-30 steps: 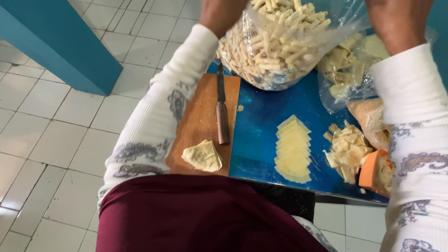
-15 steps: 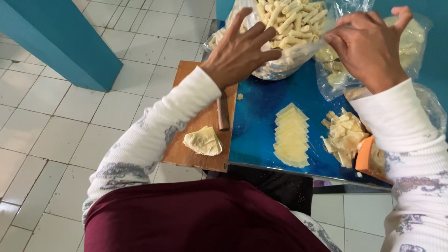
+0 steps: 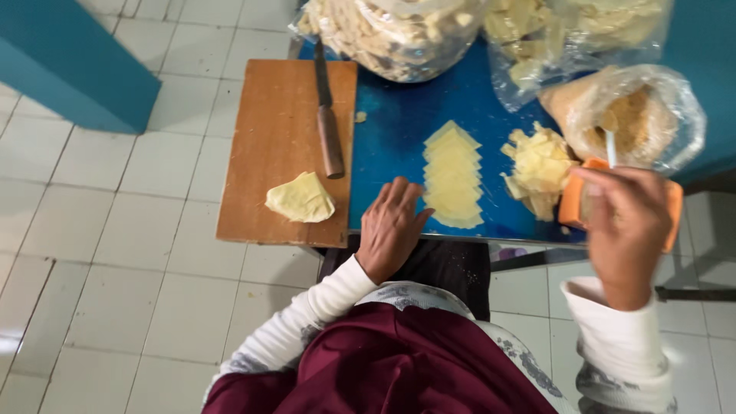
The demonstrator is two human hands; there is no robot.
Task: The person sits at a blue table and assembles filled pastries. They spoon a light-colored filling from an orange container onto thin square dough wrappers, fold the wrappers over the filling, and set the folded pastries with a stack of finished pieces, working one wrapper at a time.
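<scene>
Now both hands have come down from the big clear bags at 12 o'clock, where they were half a second ago, to the near edge of the blue table (image 3: 399,130). Left hand (image 3: 391,230) rests flat and loosely spread on the table at about 6 o'clock, holding nothing, its fingertips just beside the lower end of the row of overlapping pale yellow dough squares (image 3: 452,176). Right hand (image 3: 625,230), at about 4 o'clock, is closed around the thin white handle of a small utensil (image 3: 610,147) that stands in the orange container (image 3: 573,201); its working end is hidden inside. Just above that container, at 2 o'clock, sits an open clear bag of crumbly tan filling (image 3: 636,123). A loose heap of dough squares (image 3: 540,165) lies between the laid-out row and the orange container. To the left, at 9 o'clock, the wooden cutting board (image 3: 268,115) carries a folded lump of dough (image 3: 300,198) and a wooden-handled knife (image 3: 328,123), both untouched. The large bag of finished twisted pieces (image 3: 391,34) remains at 12 o'clock. Judged from this shift, bag handling is over and attention has moved to the laid-out squares and the filling.
</scene>
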